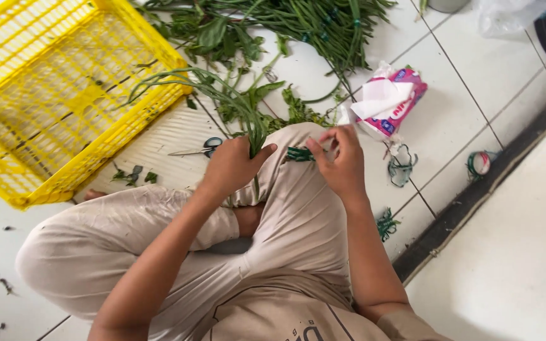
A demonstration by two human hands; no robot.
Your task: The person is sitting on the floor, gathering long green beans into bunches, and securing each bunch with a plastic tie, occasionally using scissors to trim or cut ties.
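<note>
I sit cross-legged on a white tiled floor in beige trousers. My left hand [232, 165] grips a bundle of long green beans [222, 95] near their ends, over my knee. The stalks arc up and left toward the yellow crate. My right hand [341, 158] pinches a strip of green tape [299, 153] that stretches from the fingers to the bundle. Both hands are close together above my raised knee.
A yellow plastic crate [52, 95] lies at the upper left. A pile of green beans and leaves [285, 25] covers the floor ahead. Scissors [200, 149] lie by my knee. A pink tissue pack [390, 101], green tape scraps [400, 167] and a tape roll [479, 163] sit to the right.
</note>
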